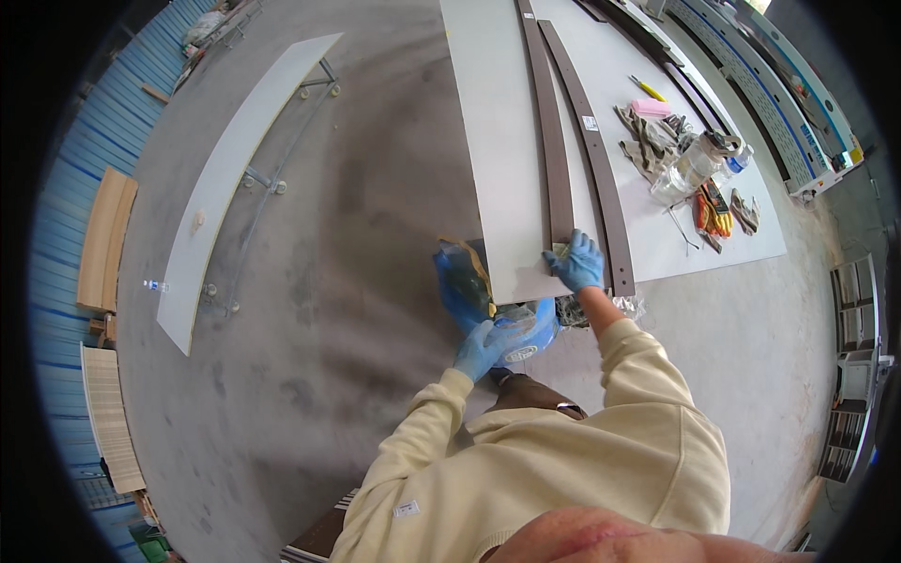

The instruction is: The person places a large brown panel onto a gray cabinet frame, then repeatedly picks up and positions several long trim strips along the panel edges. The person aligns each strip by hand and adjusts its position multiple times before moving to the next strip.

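Your right hand (577, 263), blue-gloved, partly spread over near end of brown strip (557, 188) on white table (511, 188); small yellowish pad (560, 250) beside thumb, grip unclear. Your left hand (479, 349), fingers bent, at blue bag (537, 336) by table's near edge; cannot tell whether it holds bag. Second brown strip (603, 178) lies just right of first.

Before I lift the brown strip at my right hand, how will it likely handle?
The brown strip is long and narrow, so lifted only near your right hand, its far end would probably drag or sag. Its flat shape suggests it won't roll, and the smooth-looking white panel beneath may let it slide easily.
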